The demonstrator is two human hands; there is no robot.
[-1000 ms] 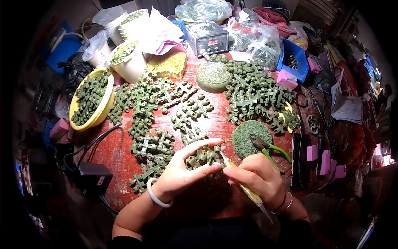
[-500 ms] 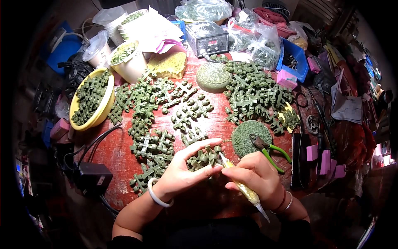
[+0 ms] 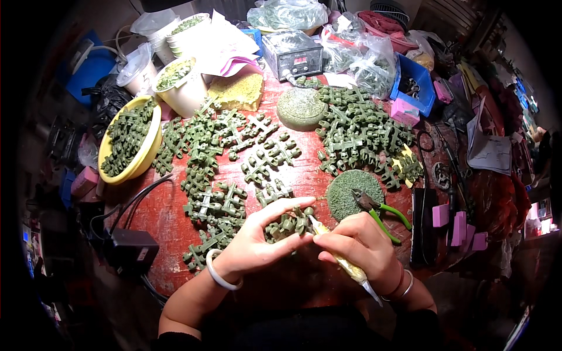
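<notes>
Close to the table's front, my left hand (image 3: 257,243) holds a dark green molded piece (image 3: 288,227) with several stubby knobs, its thumb and fingers curved around it. My right hand (image 3: 366,251) pinches a slim clear cone-shaped squeeze bag (image 3: 349,267) filled with something yellowish. The bag's pale tip meets, or nearly meets, the right end of the piece; the exact contact is too small to tell. Beyond my right hand, pliers (image 3: 374,209) with green handles lie partly on a round green textured pad (image 3: 350,190).
Similar green pieces lie in rows (image 3: 213,202) at left and in a heap (image 3: 360,126) at right. A yellow basin (image 3: 153,149) of them stands far left. Behind are a grey control box (image 3: 293,55), a yellow sponge (image 3: 240,92) and a blue bin (image 3: 422,100). A black adapter (image 3: 132,251) sits left.
The piece in my left hand has turned slightly, so a rounded knob now faces up near the bag's tip. Both hands have shifted only a little.
</notes>
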